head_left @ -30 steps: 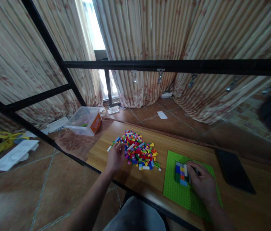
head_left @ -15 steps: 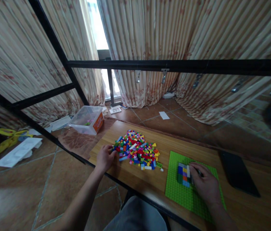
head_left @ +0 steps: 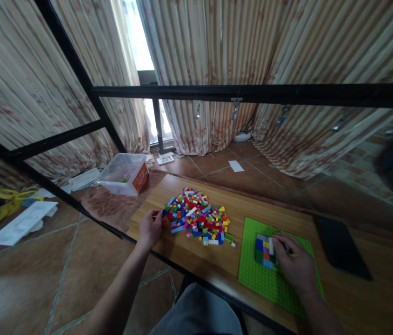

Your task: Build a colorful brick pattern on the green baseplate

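A heap of small multicoloured toy bricks [head_left: 198,218] lies on the wooden table. My left hand [head_left: 150,229] is at the heap's left edge, its fingers closed in a pinch near a dark blue brick; what they hold is too small to make out. To the right lies a green baseplate [head_left: 252,274]. A low block of joined bricks [head_left: 264,252] in blue, green, orange, yellow and white sits on it. My right hand [head_left: 296,263] is closed at the block's right side, fingertips against the white brick [head_left: 270,245]. Something dark shows between its fingers, partly hidden.
A black tablet-like slab [head_left: 343,249] lies on the table right of the baseplate. A clear plastic box [head_left: 123,174] with an orange label stands on the floor beyond the table's left end. A black metal rail [head_left: 217,92] crosses above, before the curtains.
My left hand's fingertips have shifted slightly at the edge of the heap. My right hand stays at the brick block. The whole view has moved a little.
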`<control>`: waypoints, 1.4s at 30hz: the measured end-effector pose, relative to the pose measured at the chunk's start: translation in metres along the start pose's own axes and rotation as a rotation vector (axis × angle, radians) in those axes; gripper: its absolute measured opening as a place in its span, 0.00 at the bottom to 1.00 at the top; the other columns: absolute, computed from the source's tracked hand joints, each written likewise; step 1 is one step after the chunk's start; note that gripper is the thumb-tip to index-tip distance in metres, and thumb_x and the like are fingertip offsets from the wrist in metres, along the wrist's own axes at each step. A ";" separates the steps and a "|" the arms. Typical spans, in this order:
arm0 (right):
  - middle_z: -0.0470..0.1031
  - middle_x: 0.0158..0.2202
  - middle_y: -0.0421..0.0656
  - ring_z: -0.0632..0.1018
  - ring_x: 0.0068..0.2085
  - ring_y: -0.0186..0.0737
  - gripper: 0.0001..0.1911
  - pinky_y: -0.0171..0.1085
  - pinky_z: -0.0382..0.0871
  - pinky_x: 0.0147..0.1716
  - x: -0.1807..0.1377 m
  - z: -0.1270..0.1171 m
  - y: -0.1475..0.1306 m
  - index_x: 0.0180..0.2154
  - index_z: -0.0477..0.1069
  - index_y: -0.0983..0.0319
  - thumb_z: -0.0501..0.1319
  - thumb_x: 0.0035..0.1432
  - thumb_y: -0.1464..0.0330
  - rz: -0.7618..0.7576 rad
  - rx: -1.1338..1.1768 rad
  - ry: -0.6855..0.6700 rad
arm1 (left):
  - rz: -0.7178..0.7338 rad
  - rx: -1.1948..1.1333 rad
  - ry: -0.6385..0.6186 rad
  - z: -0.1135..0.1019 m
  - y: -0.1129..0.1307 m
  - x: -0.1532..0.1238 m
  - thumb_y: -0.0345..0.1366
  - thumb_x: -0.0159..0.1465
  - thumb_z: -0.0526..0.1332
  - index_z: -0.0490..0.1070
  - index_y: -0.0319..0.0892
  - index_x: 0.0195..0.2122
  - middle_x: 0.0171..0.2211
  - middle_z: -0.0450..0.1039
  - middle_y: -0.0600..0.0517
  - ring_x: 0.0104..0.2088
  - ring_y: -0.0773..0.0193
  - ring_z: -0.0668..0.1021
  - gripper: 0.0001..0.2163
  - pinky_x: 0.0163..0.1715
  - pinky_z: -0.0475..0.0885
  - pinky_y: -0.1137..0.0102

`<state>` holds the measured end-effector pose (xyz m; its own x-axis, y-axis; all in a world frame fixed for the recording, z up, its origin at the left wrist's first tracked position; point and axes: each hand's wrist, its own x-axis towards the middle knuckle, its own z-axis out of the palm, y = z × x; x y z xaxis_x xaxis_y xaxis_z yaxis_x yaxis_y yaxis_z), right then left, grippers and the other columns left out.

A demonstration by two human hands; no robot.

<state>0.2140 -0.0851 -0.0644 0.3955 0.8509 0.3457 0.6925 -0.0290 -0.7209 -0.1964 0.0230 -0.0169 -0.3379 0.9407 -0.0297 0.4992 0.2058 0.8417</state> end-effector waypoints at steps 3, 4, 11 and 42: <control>0.77 0.40 0.48 0.76 0.44 0.46 0.18 0.46 0.67 0.50 0.000 0.001 0.000 0.35 0.76 0.60 0.57 0.56 0.53 -0.006 0.025 0.007 | -0.002 -0.122 -0.040 0.001 0.006 -0.002 0.48 0.58 0.59 0.71 0.39 0.32 0.22 0.72 0.53 0.22 0.64 0.73 0.15 0.25 0.66 0.71; 0.77 0.40 0.48 0.76 0.44 0.46 0.18 0.46 0.67 0.50 0.001 0.001 0.000 0.35 0.76 0.60 0.57 0.56 0.54 -0.006 0.034 0.011 | -0.014 -0.205 -0.072 0.003 0.010 -0.005 0.50 0.57 0.60 0.70 0.39 0.32 0.23 0.72 0.53 0.22 0.65 0.74 0.17 0.25 0.67 0.71; 0.77 0.39 0.48 0.76 0.43 0.45 0.16 0.46 0.68 0.49 0.002 0.003 -0.009 0.35 0.76 0.60 0.57 0.57 0.56 -0.005 0.067 0.046 | -0.171 -0.746 -0.334 0.025 0.043 -0.031 0.45 0.48 0.71 0.67 0.39 0.32 0.24 0.74 0.55 0.25 0.66 0.78 0.19 0.28 0.73 0.72; 0.76 0.36 0.42 0.76 0.36 0.37 0.15 0.36 0.70 0.38 -0.028 0.003 -0.155 0.45 0.75 0.58 0.59 0.60 0.59 0.001 0.437 -0.192 | -0.209 -0.957 -0.850 0.062 0.083 -0.118 0.38 0.51 0.72 0.77 0.40 0.39 0.34 0.76 0.51 0.33 0.68 0.76 0.15 0.36 0.71 0.73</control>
<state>0.0938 -0.1028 0.0357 0.2494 0.9336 0.2574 0.3575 0.1583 -0.9204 -0.0659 -0.0540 0.0236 0.4455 0.8622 -0.2410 -0.3852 0.4276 0.8178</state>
